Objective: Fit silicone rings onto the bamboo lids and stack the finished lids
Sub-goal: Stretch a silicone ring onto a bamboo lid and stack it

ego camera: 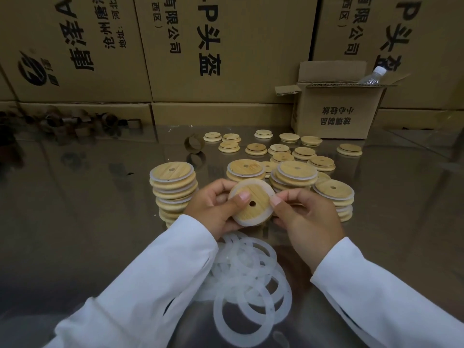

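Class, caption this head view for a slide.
Left hand and right hand fit a ring onto a lid, loose rings below, finished stacks beside.

Loose rings (248,277) lie nearest on the desk (88,209). Lid stacks (173,192) stand behind them; single lids (303,151) lie farther back.

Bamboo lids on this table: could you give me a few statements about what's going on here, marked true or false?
1. The left hand and right hand hold one lid. True.
2. The loose rings lie inside the open box. False: they lie on the table, just below the hands.
3. A tall stack of lids stands left of the held lid. True.
4. The held lid is solid, with no hole. False: a hole shows near its centre.
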Motion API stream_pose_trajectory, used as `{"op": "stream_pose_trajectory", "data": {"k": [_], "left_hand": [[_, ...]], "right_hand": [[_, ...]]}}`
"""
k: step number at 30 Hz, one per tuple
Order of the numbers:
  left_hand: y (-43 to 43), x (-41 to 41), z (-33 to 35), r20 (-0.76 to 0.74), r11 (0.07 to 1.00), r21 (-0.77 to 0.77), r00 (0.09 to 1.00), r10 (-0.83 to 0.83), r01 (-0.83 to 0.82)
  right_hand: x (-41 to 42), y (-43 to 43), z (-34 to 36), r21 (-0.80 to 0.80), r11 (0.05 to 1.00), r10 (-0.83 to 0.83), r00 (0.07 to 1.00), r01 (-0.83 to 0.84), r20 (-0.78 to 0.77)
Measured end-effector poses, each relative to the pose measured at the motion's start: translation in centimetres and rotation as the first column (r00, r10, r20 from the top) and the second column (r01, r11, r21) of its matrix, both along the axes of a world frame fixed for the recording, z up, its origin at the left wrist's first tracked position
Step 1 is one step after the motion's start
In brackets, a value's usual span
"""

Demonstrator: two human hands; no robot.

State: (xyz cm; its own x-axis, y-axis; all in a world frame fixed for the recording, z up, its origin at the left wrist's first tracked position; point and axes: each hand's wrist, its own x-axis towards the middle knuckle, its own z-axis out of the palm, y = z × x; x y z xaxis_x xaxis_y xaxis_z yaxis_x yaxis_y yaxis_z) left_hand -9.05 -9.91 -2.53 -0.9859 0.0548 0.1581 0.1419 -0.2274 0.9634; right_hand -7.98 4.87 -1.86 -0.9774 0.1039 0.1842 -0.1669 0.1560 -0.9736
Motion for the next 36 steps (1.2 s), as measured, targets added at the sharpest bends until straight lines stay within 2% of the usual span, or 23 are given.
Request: {"op": "stream_pose_trajectory", "data": {"k": [7,24,26,30,36], "left_hand": [[0.02,-0.12,-0.09,0.028,0.997,0.073,0.999,-0.021,0.019],[-0.29,-0.23,0.17,0.124,0.987,0.162,0.992,-0.012,-0.008],[-0.28,-0.2,0.12,0.134,0.985,0.172,0.991,-0.029,0.006],[-0.33,-0.16,0.3,0.119,0.98,0.198,0.992,-0.041,0.016],[-0.42,-0.25,0.81,0.122,0.961,0.276,0.992,-0.005,-0.029]], "right_hand": [[-0.35,0.32,0.41,-0.009,1.0,0.005,0.999,-0.005,0.038],[0.17,0.47,0.56,0.134,0.99,0.053,0.999,-0.051,-0.006],[-0.02,0.54,0.48,0.1,0.994,0.055,0.998,-0.054,-0.003],[-0.22,0.77,0.8,-0.093,0.986,0.139,0.99,-0.136,0.023],[-0.19,0.87,0.59,-0.139,0.979,0.156,0.988,-0.152,0.018]]}}
